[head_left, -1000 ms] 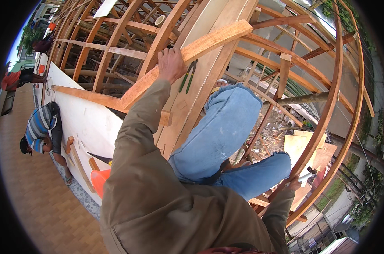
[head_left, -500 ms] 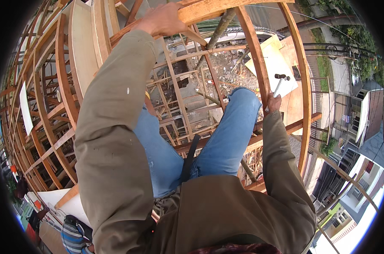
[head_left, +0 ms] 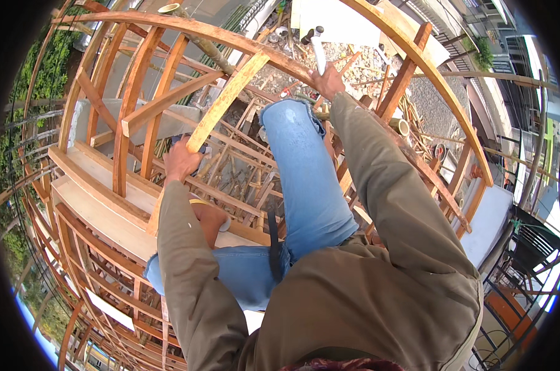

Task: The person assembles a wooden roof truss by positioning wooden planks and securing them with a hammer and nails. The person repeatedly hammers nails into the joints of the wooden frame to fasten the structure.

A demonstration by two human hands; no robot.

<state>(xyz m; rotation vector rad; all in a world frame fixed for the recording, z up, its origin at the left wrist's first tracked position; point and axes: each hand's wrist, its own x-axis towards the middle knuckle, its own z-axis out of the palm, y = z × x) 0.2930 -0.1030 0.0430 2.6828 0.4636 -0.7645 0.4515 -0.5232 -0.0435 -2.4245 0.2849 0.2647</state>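
My left hand [head_left: 182,159] is closed around the lower end of a pale wooden strip [head_left: 227,102], which slants up to a curved reddish beam [head_left: 230,38]. In my right hand [head_left: 328,81] is a hammer [head_left: 319,52] with a white handle and a dark head pointing away from me. That hand lies close against the curved beam; whether it presses on the wood I cannot tell. My legs in blue jeans [head_left: 308,167] are spread among the timbers between my arms.
Timber framing surrounds me, with upright posts [head_left: 131,111] and a wide pale board [head_left: 101,213] at left. Far below lie debris [head_left: 280,80] and scrap wood. A round pole [head_left: 199,40] crosses behind the beam. A long curved rafter [head_left: 428,68] arches at right.
My view and body have turned left. My left hand has left the upper beam and now grips the pale strip. The hammer stays in my right hand, now farther forward.
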